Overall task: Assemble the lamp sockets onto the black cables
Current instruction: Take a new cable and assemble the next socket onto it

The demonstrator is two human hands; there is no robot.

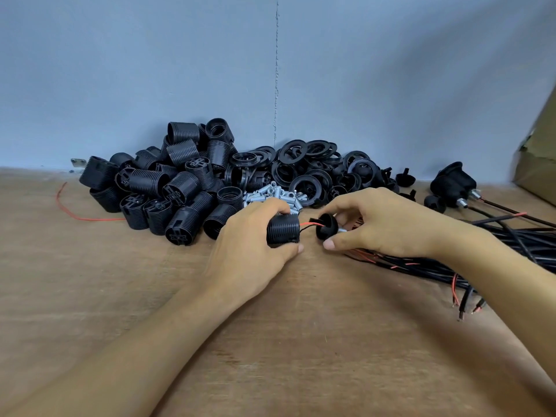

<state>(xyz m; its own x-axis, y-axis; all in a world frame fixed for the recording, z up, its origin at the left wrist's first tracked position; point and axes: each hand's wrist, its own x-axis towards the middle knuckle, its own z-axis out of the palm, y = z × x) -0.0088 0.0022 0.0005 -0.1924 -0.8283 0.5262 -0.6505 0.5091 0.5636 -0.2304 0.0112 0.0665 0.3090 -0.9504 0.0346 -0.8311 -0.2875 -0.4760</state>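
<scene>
Trailing over the left part of the surface (pixel 301 341), a loose red wire (pixel 69 212) lies by itself. To its right, a heap of ribbed black sockets (pixel 168 188) is stacked against the back edge. Flat black rings (pixel 304 167) are piled just beyond them, and small metal tubes (pixel 279 197) are scattered in front of the rings.

Near the middle, the left hand (pixel 249 248) grips one socket body (pixel 282 233), fingers curled over its top and thumb beneath. The body lies on its side, its long axis running left to right. A red lead (pixel 308 224) and a dark one come out of its right end and span a short gap to a domed cap (pixel 327 230). The right hand (pixel 388 224) pinches this cap between fingertips above and thumb below. The cap is thus just to the right of the body, on the same line and not yet touching it. The likely next move is to close that gap along the axis, tucking the leads in so neither gets pinched. Each hand already holds its own part, so neither needs to reach.

The bundle of black cables (pixel 481 254) runs from behind the right hand toward the right edge. Finished sockets (pixel 452 183) rest near the back right, beside a cardboard box (pixel 538 164).
</scene>
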